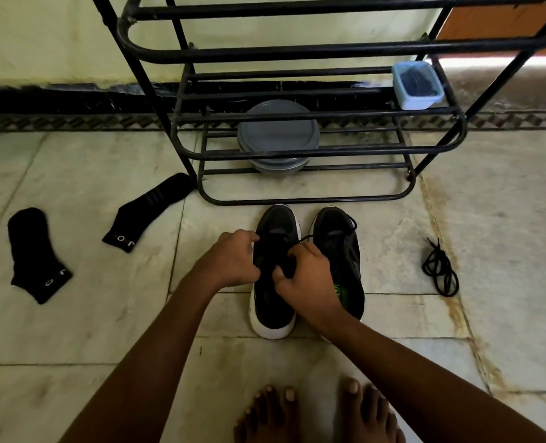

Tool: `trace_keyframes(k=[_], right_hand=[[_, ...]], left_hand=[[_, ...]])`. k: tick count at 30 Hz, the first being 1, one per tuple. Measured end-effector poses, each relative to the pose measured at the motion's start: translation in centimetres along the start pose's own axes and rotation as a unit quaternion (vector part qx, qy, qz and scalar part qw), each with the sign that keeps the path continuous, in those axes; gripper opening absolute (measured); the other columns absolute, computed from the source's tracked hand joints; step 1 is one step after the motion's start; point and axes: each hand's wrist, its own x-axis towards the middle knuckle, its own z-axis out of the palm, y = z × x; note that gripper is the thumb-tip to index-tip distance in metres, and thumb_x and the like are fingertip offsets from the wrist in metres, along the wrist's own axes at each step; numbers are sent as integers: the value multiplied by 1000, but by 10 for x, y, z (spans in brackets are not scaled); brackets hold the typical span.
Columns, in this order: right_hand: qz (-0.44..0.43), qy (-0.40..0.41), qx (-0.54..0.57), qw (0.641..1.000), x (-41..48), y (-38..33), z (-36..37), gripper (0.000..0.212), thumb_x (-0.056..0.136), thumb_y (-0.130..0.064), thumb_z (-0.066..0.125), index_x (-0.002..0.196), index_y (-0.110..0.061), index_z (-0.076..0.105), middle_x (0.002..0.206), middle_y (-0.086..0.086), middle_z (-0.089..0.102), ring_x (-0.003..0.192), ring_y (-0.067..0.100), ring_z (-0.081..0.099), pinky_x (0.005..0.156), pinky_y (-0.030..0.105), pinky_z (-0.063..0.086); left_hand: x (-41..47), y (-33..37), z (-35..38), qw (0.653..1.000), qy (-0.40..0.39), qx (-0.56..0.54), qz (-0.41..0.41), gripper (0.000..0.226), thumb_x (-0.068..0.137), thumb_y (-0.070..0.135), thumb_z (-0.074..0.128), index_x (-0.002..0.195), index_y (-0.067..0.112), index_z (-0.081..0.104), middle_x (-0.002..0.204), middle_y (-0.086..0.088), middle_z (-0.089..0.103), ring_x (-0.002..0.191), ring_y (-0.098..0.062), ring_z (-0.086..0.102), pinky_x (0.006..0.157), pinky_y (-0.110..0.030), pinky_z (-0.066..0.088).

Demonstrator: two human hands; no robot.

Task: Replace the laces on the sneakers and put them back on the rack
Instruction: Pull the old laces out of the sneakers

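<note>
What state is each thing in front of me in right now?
White-soled sneaker: upright on floor, handled.
Second sneaker: upright beside it, laced.
Left hand: grips white-soled sneaker's side.
Right hand: pinches its lace.
Loose lace: bundled on floor.
Socks: two, flat on floor.
Rack: holds no sneakers.
Blue tub: on rack shelf.
Grey bowls: stacked, lidded, in rack.

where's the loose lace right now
Head view, right side: the loose black lace lies coiled on the floor, apart from the right-hand sneaker, below the rack.
</note>
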Motion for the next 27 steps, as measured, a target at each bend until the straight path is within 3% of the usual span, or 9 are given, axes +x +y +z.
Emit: trace_keyframes(k=[2, 5, 7, 10, 13, 17, 19, 24, 27], right_hand=[[10, 14, 14, 1000, 5, 1, -1, 19, 85, -28, 71, 87, -11, 65, 91, 2, 57, 79, 14, 54, 67, 18, 35], [8, 3, 21, 1000, 12, 2, -1, 14, 90, -27, 70, 92, -13, 66, 96, 3, 57, 84, 12, 52, 70, 13, 34], [16, -22, 33, 999, 19, 2, 0, 6, 93, -22, 67, 92, -17, 65, 100, 5, 57, 93, 15, 53, 81, 20, 40], [38, -64, 22, 997, 28, 0, 1, 12, 93, -19, 69, 85, -23, 60, 104, 8, 59, 102, 17, 51, 94, 31, 45], [24, -99, -2, 995, 31, -1, -2, 8, 91, -14, 69, 86, -17, 63, 102, 7, 54, 109, 24, 49, 96, 37, 44], [-18, -101, -84, 991, 31, -5, -5, 5, 96, -18, 61, 98, -19, 56, 115, 7, 53, 117, 27, 44, 93, 44, 41], [-10, -96, -80, 992, 32, -8, -5, 9, 95, -15, 59, 96, -21, 52, 109, 4, 59, 114, 27, 49, 90, 45, 39], [27, -82, 59, 994, 38, -13, -12, 14, 85, -14, 70, 87, -18, 57, 77, -3, 65, 78, 17, 64, 74, 37, 54], [75, -150, 138, 976, 54, -12, -24, 19, 79, -9, 78, 88, -15, 63, 74, 6, 71, 72, 17, 69, 76, 38, 59]], left_hand=[[0, 1, 3, 1000, -3, -26, 8, 67, 70, 22, 79, 135, 19, 61, 105, 2, 70, 91, -11, 68, 85, -27, 58], [-3, 2, 13, 1000, 14, 13, 19, 48, 68, 43, 72, 113, 27, 66, 102, 1, 65, 93, -14, 66, 82, -32, 60], [-3, 1, 22, 998, 34, 44, 28, 29, 73, 44, 67, 97, 28, 63, 93, -6, 63, 86, -20, 65, 76, -36, 59], [-3, 2, 30, 997, 56, 39, 37, 9, 83, 30, 65, 89, 25, 61, 88, -8, 62, 85, -22, 60, 68, -32, 51], [-4, 0, 31, 997, 62, 20, 44, 13, 86, 25, 66, 76, 29, 59, 83, -6, 64, 87, -22, 61, 63, -26, 46], [-4, -2, 36, 997, 61, 22, 37, 18, 89, 31, 68, 75, 34, 57, 88, -11, 66, 86, -29, 66, 68, -30, 48], [-5, 0, 38, 997, 67, 27, 28, 17, 91, 30, 69, 78, 30, 58, 91, -13, 65, 84, -30, 66, 69, -30, 48], [-7, 3, 39, 996, 79, 28, 19, 21, 94, 28, 67, 77, 25, 56, 93, -13, 63, 85, -29, 65, 68, -31, 46], [-7, 5, 41, 996, 80, 27, 13, 20, 94, 28, 69, 80, 21, 57, 95, -14, 62, 86, -29, 64, 69, -31, 45]])
